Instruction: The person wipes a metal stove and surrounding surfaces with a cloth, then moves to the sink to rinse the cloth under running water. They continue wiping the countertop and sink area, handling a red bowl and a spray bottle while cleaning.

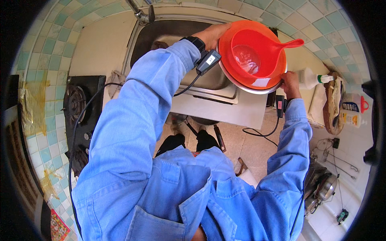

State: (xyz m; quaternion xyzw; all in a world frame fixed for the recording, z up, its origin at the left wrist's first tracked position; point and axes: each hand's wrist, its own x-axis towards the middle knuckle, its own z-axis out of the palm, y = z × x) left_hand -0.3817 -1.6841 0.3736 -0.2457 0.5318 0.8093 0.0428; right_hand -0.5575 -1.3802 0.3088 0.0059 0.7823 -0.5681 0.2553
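A red plastic water ladle (256, 54) with its handle pointing right sits in an orange-red plastic basin (223, 40), which rests in or on a silver metal bowl (256, 91). My left hand (214, 34) grips the left side of this stack, its fingertips hidden at the rim. On the lower right rim, my right hand (291, 82) is closed around the edge. The stack is over the right end of the stainless steel sink (208, 76) and the counter beside it. Black devices with cables are strapped at both wrists.
A faucet (144, 16) stands at the sink's upper left. Left is a gas stove (83, 105) with a cloth (116, 81) beside it. At right are a white spray bottle (307, 78), a round wooden board (330, 105) and more bottles. Pans (205, 120) lie below the counter.
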